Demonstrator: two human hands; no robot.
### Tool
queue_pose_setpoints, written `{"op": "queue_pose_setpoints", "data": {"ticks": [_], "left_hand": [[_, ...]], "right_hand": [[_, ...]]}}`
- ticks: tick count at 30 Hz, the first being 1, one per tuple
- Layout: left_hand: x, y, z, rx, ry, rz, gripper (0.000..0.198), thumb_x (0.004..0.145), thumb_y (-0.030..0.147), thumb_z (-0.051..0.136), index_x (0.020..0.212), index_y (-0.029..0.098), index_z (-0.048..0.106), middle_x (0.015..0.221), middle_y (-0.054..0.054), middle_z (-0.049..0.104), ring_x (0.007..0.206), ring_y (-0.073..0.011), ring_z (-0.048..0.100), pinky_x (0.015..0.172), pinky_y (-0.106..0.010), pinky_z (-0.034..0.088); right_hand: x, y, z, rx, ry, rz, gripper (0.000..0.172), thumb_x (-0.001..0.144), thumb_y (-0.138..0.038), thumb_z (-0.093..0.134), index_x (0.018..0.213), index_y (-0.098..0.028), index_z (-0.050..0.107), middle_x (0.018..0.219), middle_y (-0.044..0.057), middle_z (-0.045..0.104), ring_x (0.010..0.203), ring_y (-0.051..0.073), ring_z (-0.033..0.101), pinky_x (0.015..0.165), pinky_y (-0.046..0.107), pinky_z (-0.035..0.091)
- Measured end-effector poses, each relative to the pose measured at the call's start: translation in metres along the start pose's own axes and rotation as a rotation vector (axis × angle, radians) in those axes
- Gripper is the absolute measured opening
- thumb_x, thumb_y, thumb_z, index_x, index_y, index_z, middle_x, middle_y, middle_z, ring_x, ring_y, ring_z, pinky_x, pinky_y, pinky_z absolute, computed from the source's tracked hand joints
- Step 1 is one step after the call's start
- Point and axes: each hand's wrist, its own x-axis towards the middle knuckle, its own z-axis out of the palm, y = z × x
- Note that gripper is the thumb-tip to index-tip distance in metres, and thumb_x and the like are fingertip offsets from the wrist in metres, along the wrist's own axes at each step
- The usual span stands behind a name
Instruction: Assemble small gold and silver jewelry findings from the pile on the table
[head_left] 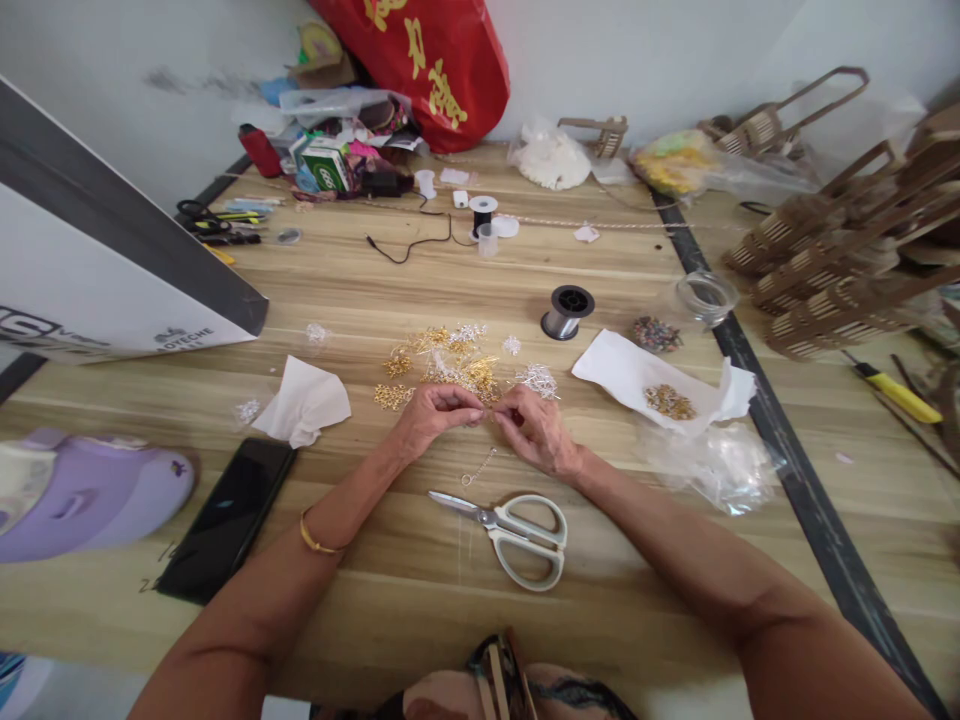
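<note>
My left hand (442, 412) and my right hand (534, 428) meet at the middle of the table, fingertips pinched close together. Whatever lies between the fingertips is too small to name. Just beyond them spreads a pile of gold jewelry findings (480, 374), with silver pins (538, 380) at its right side. A short silver chain (480, 466) with a ring at one end lies just below the hands. Nearer to me, white-handled scissors (489, 518) rest with the blades pointing left.
A wire spool (568, 312) stands beyond my right hand. White paper (611, 372) carrying gold pieces (670, 402), a plastic bag (724, 465) and a clear jar (705, 298) are to the right. At left are a phone (229, 520), crumpled tissue (304, 400) and a large box (150, 270).
</note>
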Motion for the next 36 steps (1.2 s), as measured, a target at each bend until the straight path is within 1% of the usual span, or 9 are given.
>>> {"op": "queue_pose_setpoints", "data": {"ticks": [11,21,31,36], "left_hand": [[-0.0013,0.0027,0.0027,0.023,0.004,-0.005,0.019,0.064,0.025,0.079,0.074,0.012,0.071,0.067,-0.003,0.069,0.063,-0.0115,0.062,0.066,-0.023,0.050],[-0.0010,0.0025,0.0043,0.049,0.003,-0.004,0.020,0.062,0.026,0.081,0.075,0.013,0.071,0.073,-0.003,0.071,0.067,-0.0121,0.063,0.068,-0.023,0.050],[-0.0017,0.0037,0.0051,0.054,0.011,0.028,0.020,0.062,0.027,0.080,0.074,0.013,0.072,0.076,-0.004,0.072,0.071,-0.0139,0.064,0.073,-0.025,0.050],[-0.0016,0.0055,0.0061,0.055,0.024,0.034,0.021,0.062,0.027,0.081,0.074,0.013,0.072,0.076,-0.004,0.071,0.071,-0.0134,0.064,0.072,-0.024,0.050]], "right_hand": [[-0.0013,-0.0004,0.0003,-0.014,-0.023,0.019,0.005,0.091,-0.018,0.051,0.095,-0.019,0.053,0.080,0.004,0.058,0.068,0.014,0.053,0.058,0.026,0.044],[-0.0010,-0.0002,0.0009,-0.015,-0.030,0.005,0.005,0.091,-0.017,0.051,0.095,-0.019,0.052,0.079,0.004,0.057,0.068,0.014,0.053,0.058,0.026,0.044],[-0.0009,-0.0004,0.0009,-0.009,-0.037,0.002,0.005,0.092,-0.018,0.050,0.096,-0.019,0.052,0.081,0.005,0.057,0.069,0.014,0.054,0.059,0.026,0.046],[-0.0008,0.0002,0.0012,-0.011,-0.034,0.004,0.004,0.091,-0.017,0.050,0.095,-0.019,0.052,0.079,0.004,0.057,0.068,0.014,0.053,0.059,0.026,0.046]]}}
